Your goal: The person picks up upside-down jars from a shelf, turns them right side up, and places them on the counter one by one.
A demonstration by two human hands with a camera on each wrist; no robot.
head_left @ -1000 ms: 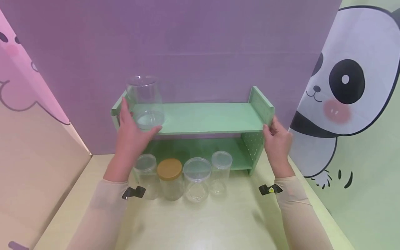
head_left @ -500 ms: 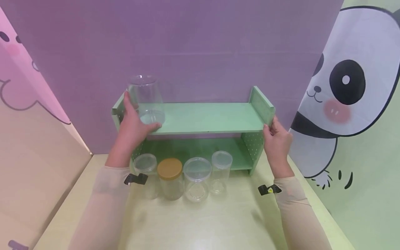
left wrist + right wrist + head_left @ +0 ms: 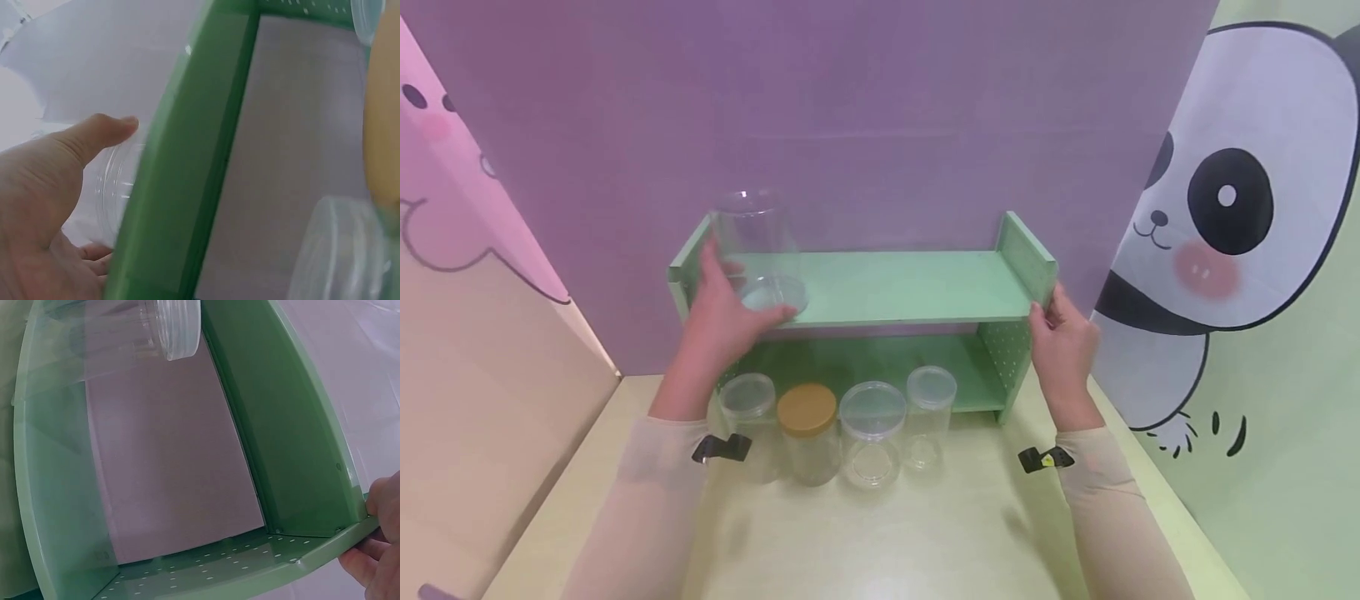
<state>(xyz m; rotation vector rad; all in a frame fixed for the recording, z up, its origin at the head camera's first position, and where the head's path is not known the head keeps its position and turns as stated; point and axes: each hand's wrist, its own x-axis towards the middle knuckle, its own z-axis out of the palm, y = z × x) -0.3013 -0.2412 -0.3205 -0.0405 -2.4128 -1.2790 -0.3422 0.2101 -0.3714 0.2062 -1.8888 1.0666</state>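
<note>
A tall clear jar (image 3: pixel 767 237), with no lid visible, stands upright at the left end of the top board of a green two-tier shelf (image 3: pixel 902 283). My left hand (image 3: pixel 718 312) holds it low down, the thumb across its front and the fingers along its left side. In the left wrist view the thumb (image 3: pixel 103 134) and fingers lie on either side of the jar's base (image 3: pixel 119 181), partly behind the board. At the other end, my right hand (image 3: pixel 1063 342) pinches the shelf's right side panel (image 3: pixel 1030 254) near its front corner, as the right wrist view confirms.
In front of the shelf stand several lidded clear jars on the pale table (image 3: pixel 880 550); one has an orange-brown lid (image 3: pixel 807 408). A purple backdrop (image 3: pixel 887 125) rises behind. A panda-printed panel (image 3: pixel 1232 250) stands on the right, a pink-figured one (image 3: pixel 452 183) on the left.
My left hand first slides inward around the clear jar, then the jar shifts slightly right along the top board with it. My right hand stays on the side panel.
</note>
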